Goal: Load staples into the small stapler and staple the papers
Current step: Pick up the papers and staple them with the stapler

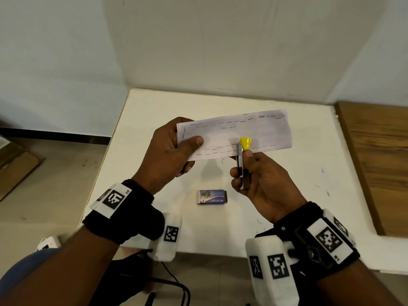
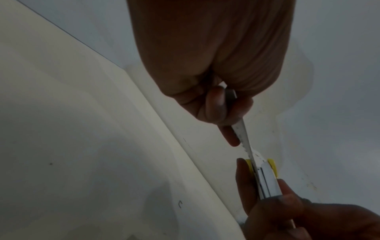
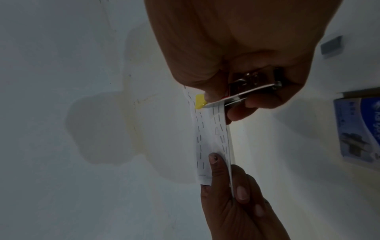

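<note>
A folded white strip of papers (image 1: 238,133), dotted with several rows of staples, is held above the table. My left hand (image 1: 170,149) pinches its left end between thumb and fingers. My right hand (image 1: 258,177) grips a small metal stapler (image 1: 241,164) with a yellow tip (image 1: 245,143); its mouth sits over the papers' lower edge. In the left wrist view the papers (image 2: 244,138) run edge-on into the stapler (image 2: 267,181). In the right wrist view the stapler (image 3: 242,91) clamps the papers (image 3: 209,134), and the left hand's thumb (image 3: 216,164) presses on them.
A small blue staple box (image 1: 212,197) lies on the white table (image 1: 154,111) below the hands, also seen as the staple box (image 3: 357,129). A few loose staples (image 1: 223,160) are scattered about. A wooden board (image 1: 375,160) lies at the right. The wall stands behind.
</note>
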